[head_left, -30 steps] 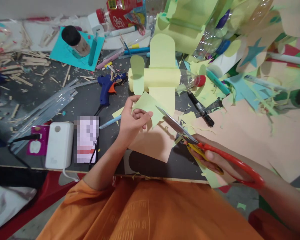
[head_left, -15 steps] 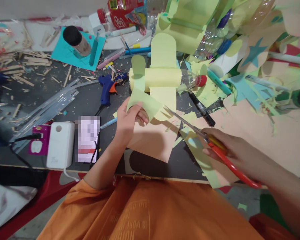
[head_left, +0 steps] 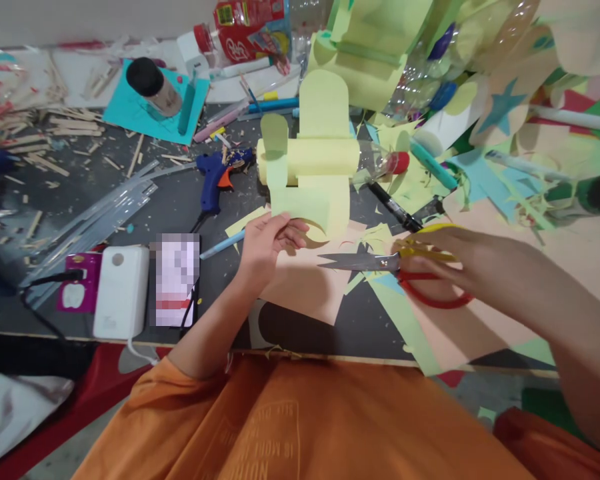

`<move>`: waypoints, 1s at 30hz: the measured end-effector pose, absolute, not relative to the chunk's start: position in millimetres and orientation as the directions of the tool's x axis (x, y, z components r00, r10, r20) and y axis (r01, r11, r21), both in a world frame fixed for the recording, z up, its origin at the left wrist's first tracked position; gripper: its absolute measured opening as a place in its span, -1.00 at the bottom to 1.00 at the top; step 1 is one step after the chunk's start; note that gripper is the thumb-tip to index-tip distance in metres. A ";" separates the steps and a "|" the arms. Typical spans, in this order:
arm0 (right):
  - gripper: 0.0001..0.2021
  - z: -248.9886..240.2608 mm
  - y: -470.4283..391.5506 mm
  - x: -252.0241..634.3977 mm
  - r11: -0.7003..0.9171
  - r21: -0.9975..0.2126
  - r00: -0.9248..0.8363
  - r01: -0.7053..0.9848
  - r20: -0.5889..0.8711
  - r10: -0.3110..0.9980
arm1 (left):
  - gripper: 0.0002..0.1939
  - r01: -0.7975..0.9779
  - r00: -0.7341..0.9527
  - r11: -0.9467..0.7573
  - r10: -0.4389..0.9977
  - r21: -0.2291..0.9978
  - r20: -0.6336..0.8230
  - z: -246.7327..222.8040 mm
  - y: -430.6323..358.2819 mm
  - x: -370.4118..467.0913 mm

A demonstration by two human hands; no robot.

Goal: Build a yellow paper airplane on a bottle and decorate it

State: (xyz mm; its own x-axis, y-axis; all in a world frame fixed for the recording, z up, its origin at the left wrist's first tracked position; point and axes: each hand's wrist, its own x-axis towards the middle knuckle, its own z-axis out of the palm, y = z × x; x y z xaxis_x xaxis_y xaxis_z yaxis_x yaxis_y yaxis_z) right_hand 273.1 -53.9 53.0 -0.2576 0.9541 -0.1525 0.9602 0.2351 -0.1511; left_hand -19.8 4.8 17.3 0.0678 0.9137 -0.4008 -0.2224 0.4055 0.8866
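Just on our side of the paper-wrapped bottle (head_left: 325, 158), our left hand (head_left: 267, 247) pinches the green paper piece (head_left: 303, 205) between thumb and fingers. Our right hand (head_left: 495, 267), farther from that piece, grips the scissors (head_left: 384, 263), which lie roughly parallel to the bottle, tips leftward, apart from the paper.

The dark tabletop (head_left: 180, 208) before me carries a paper-wrapped bottle (head_left: 325, 157) at twelve o'clock, a peach sheet (head_left: 307, 293) at six, a white power bank (head_left: 121, 292) between eight and nine, and a blue glue gun (head_left: 211, 185) at ten.
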 end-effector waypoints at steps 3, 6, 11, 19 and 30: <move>-0.64 66.6 -36.6 240.7 0.192 -0.448 -0.245 0.873 -0.062 0.968 | -0.72 -0.203 0.129 0.421 0.906 0.884 -0.402 19.6 1.2 -18.4; -0.62 59.7 -21.0 204.3 0.073 -0.787 -0.160 0.613 -0.033 0.987 | -0.74 -0.184 0.221 0.437 0.891 0.881 -0.396 20.8 -3.1 -18.0; -0.75 28.7 -8.7 174.2 -0.057 -0.954 -0.084 0.293 -0.085 0.993 | -0.69 -0.151 0.313 0.456 0.864 0.877 -0.395 15.5 -3.9 -18.5; -0.75 13.3 -11.4 170.6 -0.169 -0.984 -0.119 0.054 -0.174 0.978 | -0.70 -0.135 0.245 0.356 0.916 0.925 -0.317 2.1 -0.7 -16.9; -0.70 11.9 -11.6 170.4 -0.183 -0.983 -0.145 -0.027 -0.177 0.973 | -0.74 -0.156 0.286 0.350 0.911 0.924 -0.297 4.7 1.6 -19.7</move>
State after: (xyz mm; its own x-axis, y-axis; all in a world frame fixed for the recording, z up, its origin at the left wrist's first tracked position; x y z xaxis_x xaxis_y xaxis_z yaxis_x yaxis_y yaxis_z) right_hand 170.4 -11.6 11.9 -0.1447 0.9735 -0.1772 -0.0267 -0.1828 -0.9828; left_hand -19.7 1.6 4.7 0.2857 0.9112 -0.2968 -0.1558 0.3497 0.9238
